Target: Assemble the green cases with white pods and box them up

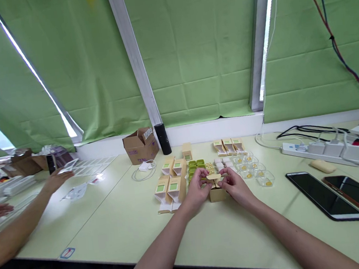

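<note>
A small kraft cardboard box [218, 195] stands on the table in front of me, its top flaps raised. My left hand [199, 188] grips its left side near a flap, fingers closed. On the opposite side, my right hand [234, 184] pinches the box's edge in the same way. Small green cups [196, 163] stand in rows just behind my left hand and are partly hidden by it. Beyond the box are small yellowish pieces [209, 167] and white round-edged pieces [222, 163]. Clear plastic cups [265, 179] with a yellow spot inside lie to the right of my right hand.
Kraft boxes with green labels [175, 186] stand at left; more boxes [228, 146] sit at the back. Phones [323, 194] and a power strip [312, 150] lie at right. A carton [141, 147] and black bottle [163, 139] stand behind. A co-worker's arm [30, 214] reaches in at far left.
</note>
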{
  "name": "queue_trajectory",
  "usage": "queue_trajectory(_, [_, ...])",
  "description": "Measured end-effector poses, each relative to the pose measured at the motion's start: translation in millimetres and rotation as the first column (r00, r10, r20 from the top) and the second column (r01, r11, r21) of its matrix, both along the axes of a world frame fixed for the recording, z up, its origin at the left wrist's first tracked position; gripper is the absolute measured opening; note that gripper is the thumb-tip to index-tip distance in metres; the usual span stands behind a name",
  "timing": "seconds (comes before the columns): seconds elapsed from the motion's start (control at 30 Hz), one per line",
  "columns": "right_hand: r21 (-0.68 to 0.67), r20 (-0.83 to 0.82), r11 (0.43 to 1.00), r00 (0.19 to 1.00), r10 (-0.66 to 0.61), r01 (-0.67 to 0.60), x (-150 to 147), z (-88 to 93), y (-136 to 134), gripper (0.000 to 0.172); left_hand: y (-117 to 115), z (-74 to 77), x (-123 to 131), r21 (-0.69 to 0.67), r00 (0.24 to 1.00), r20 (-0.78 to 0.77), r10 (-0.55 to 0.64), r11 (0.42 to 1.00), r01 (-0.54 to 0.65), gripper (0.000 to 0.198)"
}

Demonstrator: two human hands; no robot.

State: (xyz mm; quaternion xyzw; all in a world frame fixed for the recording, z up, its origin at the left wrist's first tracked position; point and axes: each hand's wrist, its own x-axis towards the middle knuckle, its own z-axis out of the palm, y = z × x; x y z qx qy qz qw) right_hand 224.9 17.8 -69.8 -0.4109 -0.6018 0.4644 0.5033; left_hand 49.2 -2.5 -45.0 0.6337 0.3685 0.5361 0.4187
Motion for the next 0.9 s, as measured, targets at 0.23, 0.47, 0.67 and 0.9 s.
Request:
queue_trajectory(0.23, [0.018,-0.078,0.998,0.995,0.067,-0.066,4,12.5,-3,0.035,3,-3.4,-2,0.067,0.998,-0.061,0.029,0.997,-0.025,0.023])
queue_trajectory(0.47, [0.205,-0.064,0.979,0.998,0.010,0.004,14,29.4,-10,0.026,3,-0.6,-3,0.112,0.992,-0.112,0.061,0.993,-0.049,0.016])
queue_trajectory(0.67, [0.248,0.044,0.969,0.999,-0.016,0.005,11,27.5,-12,0.020,-3,5.3,-5,0.185,0.982,-0.172,0.082,0.982,-0.050,0.014])
queue_trajectory(0.9, [0.230,0.054,0.973,0.999,-0.009,-0.003,10,27.4,-13,0.012,-10,15.1,-12,0.324,0.959,-0.239,0.155,0.943,-0.072,0.020])
